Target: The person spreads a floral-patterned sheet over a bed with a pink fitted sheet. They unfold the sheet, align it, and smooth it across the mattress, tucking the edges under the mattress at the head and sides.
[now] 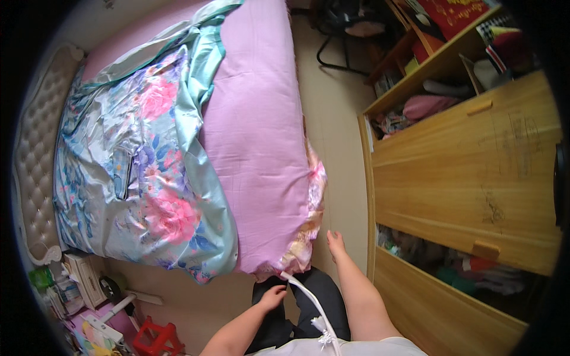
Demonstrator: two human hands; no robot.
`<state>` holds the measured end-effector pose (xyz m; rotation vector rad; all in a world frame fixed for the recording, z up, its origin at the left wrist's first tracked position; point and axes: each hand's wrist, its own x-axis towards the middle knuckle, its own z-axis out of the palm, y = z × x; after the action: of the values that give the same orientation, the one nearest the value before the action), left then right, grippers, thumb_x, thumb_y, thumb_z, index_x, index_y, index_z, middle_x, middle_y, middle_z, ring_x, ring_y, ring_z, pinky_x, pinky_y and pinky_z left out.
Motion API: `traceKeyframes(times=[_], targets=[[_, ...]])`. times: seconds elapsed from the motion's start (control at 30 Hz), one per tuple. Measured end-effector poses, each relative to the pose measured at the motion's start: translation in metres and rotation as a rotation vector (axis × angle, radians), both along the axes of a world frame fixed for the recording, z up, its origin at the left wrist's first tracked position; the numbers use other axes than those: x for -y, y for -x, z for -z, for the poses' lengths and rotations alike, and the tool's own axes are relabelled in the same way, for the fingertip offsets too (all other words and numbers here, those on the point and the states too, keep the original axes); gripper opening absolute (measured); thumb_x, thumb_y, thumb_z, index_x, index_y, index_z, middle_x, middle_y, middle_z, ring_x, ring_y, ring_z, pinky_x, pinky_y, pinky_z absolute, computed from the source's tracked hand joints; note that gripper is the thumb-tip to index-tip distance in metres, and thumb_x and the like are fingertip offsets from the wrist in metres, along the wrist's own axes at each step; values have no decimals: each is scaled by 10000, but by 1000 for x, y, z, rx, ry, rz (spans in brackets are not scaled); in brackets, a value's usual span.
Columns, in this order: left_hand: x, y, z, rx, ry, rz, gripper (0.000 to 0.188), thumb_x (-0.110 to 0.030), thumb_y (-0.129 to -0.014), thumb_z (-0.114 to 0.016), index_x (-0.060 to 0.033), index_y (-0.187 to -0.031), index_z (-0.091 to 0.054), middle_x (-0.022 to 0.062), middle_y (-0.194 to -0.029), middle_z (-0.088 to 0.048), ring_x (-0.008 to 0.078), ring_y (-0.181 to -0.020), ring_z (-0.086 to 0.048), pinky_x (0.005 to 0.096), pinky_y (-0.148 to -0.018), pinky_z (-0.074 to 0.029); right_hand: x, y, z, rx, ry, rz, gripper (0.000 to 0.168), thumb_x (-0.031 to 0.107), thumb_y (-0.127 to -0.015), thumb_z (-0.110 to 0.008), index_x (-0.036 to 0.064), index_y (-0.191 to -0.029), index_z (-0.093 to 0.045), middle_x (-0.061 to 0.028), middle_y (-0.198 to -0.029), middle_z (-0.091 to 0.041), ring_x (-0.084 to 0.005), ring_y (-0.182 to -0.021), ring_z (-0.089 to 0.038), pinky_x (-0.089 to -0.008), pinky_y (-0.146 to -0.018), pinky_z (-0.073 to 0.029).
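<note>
My left hand (273, 297) is over my left thigh, just below the bed's near corner, its fingers slightly bent and no object visible in it. To the right of the bed's corner, my right hand (335, 244) reaches forward above the floor with fingers apart, holding nothing. A pink bed sheet (258, 133) covers the mattress, with a shiny floral edge (307, 231) hanging at the near right corner. A floral satin quilt (169, 178) lies rumpled over the left part of the bed. A folded checked cloth (121, 171) rests on it. A white cord (311, 296) hangs down before my body.
A tufted headboard (42, 164) stands at the left. A wooden cabinet (445, 178) with partly open compartments of clothes lines the right side, beyond a strip of floor (343, 178). A black chair (343, 66) is at the top. A red plastic stool (156, 336) stands lower left.
</note>
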<state>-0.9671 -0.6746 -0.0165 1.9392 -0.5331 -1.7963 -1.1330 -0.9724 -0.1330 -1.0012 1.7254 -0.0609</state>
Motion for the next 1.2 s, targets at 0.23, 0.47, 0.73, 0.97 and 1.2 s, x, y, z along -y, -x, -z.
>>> traceKeyframes(times=[0.23, 0.47, 0.73, 0.97, 1.2], targets=[[57, -14, 33, -379, -641, -1156, 618, -403, -908, -540, -161, -1400, -254, 154, -1354, -354, 348, -1098, -481, 497, -786, -523, 101, -109, 41, 89, -47, 216, 767, 467, -827, -638, 96, -1327, -190, -173, -1167, -490, -286, -943, -571, -464, -746, -498], [81, 46, 61, -500, -384, -1734, 272, -161, -851, -663, -36, -1033, -503, 99, -838, -591, 215, -659, -591, 278, -496, -493, 95, -109, -12, 315, -52, -434, 252, 276, -897, -596, 43, -926, -505, -23, -654, -524, -134, -546, -502, -268, -474, -410], [108, 118, 37, -16, -452, -2327, 212, -57, -788, -695, -56, -841, -490, 49, -689, -557, 129, -496, -516, 234, -375, -384, 142, -120, -14, 196, -481, -251, 345, 192, -837, -665, 46, -1045, -430, -51, -679, -526, -175, -541, -530, -287, -463, -446], [104, 75, 76, 812, -767, -1992, 374, -167, -748, -733, -6, -998, -507, 88, -868, -571, 147, -754, -535, 328, -654, -446, 172, -66, -1, -198, -424, -552, 95, 35, -818, -579, 64, -838, -490, -55, -668, -513, -206, -572, -571, -302, -522, -523], [44, -123, 59, 50, 563, -2935, 524, -221, -856, -629, -42, -1298, -413, 109, -1312, -466, 279, -1212, -442, 449, -1025, -342, 194, -139, -90, 160, -783, -778, 175, 128, -937, -489, -4, -1046, -528, -100, -885, -602, -221, -786, -611, -351, -735, -514]])
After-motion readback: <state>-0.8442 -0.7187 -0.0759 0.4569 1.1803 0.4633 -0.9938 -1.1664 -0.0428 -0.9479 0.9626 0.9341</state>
